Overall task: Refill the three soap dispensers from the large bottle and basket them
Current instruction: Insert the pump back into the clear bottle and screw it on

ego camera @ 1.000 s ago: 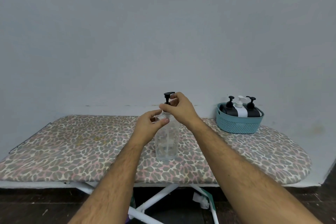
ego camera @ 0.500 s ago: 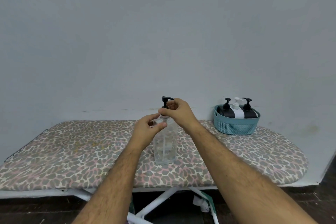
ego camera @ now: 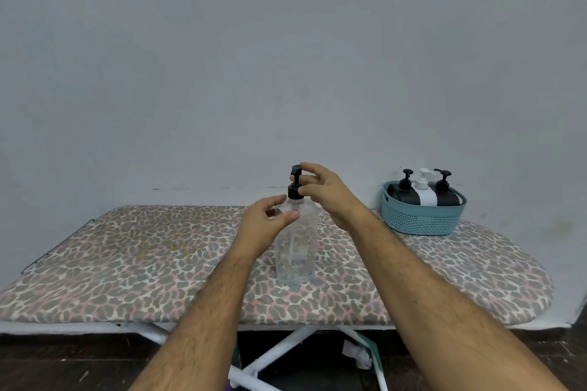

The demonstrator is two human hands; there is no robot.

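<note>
On the leopard-print ironing board (ego camera: 133, 251), both hands are loosening off the clear large bottle (ego camera: 296, 247).

Half a second ago the right hand (ego camera: 330, 197) pinched the black pump (ego camera: 295, 186) at its collar and the left hand (ego camera: 265, 225) cupped the shoulder; now the right fingers (ego camera: 309, 168) are spread, still touching the collar and pump head without gripping, and the left fingers (ego camera: 290, 215) are relaxed, thumb resting on the shoulder. The bottle stands upright mid-surface, pump seated. All three soap dispensers (ego camera: 422, 192) sit in the teal basket (ego camera: 422, 219) at the far right, well apart, so capping looks like the closing step.
</note>
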